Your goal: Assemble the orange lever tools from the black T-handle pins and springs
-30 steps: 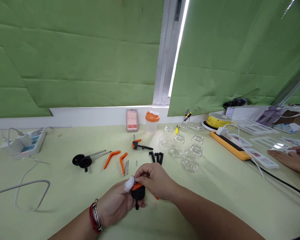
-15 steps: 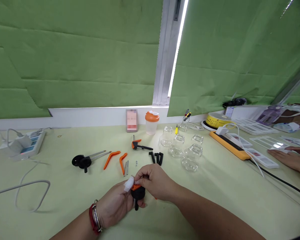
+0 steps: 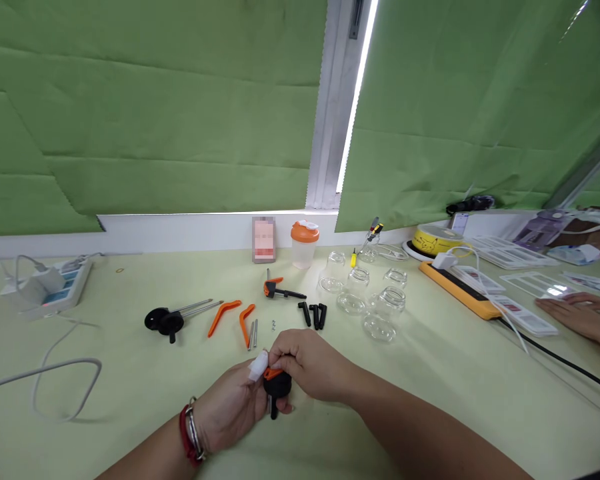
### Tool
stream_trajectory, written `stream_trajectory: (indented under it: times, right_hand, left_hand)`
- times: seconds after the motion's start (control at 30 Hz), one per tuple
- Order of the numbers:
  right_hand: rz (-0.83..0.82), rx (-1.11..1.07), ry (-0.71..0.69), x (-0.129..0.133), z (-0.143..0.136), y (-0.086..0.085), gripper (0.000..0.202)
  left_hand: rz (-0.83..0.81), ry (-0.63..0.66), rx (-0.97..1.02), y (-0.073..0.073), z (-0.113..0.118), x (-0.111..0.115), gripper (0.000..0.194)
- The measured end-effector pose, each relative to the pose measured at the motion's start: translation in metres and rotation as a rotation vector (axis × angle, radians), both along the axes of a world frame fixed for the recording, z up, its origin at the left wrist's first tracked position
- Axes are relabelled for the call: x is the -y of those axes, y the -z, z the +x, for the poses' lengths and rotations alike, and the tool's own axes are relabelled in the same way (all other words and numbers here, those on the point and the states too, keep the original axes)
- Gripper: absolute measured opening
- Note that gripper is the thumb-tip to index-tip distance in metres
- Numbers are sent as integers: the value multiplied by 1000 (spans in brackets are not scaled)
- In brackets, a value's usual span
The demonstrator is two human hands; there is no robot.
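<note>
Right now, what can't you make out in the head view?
- Black-and-orange part: mostly covered by left hand and right hand; its shape is unclear.
- Card at the sill: face blurred.
- Tiny screws by the metal pins: too small to count.
- Co-worker's hand: cut off by the right edge.

The black-and-orange pump head (image 3: 277,385) between the hands looks like matt moulded plastic. At ten o'clock of it, the two loose orange levers (image 3: 223,313) share that dull plastic finish, and the thin rods (image 3: 253,335) beside them shine like bare metal. At two o'clock, the cupping jars (image 3: 377,307) are clear, glossy glass. The table (image 3: 130,373) has a smooth, matt pale-green surface. The window blinds (image 3: 155,113) look like matt green fabric with faint creases.
</note>
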State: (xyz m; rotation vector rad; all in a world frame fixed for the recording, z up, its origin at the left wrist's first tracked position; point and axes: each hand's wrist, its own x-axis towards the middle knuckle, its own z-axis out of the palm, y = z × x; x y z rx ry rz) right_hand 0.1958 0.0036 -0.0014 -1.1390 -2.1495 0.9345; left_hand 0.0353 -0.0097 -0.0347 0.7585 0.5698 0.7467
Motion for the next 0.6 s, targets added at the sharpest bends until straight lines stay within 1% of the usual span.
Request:
stream_trajectory:
  times: [0.1, 0.27, 0.4, 0.53, 0.6]
  right_hand:
    - [28, 62, -51, -2, 2, -2, 23]
    - [127, 124, -201, -3, 6, -10, 20]
    - [168, 115, -302, -3, 8, -14, 10]
    - [255, 210, -293, 0, 7, -13, 37]
    - [301, 285, -272, 2, 5, -12, 38]
  left_hand:
    - [0, 12, 4, 3, -1, 0, 38]
    - [7, 29, 4, 3, -3, 1, 41]
    - [-8, 48, 36, 1, -2, 1, 39]
    - [-26, 34, 55, 4, -4, -1, 32]
    - [8, 41, 50, 6, -6, -3, 34]
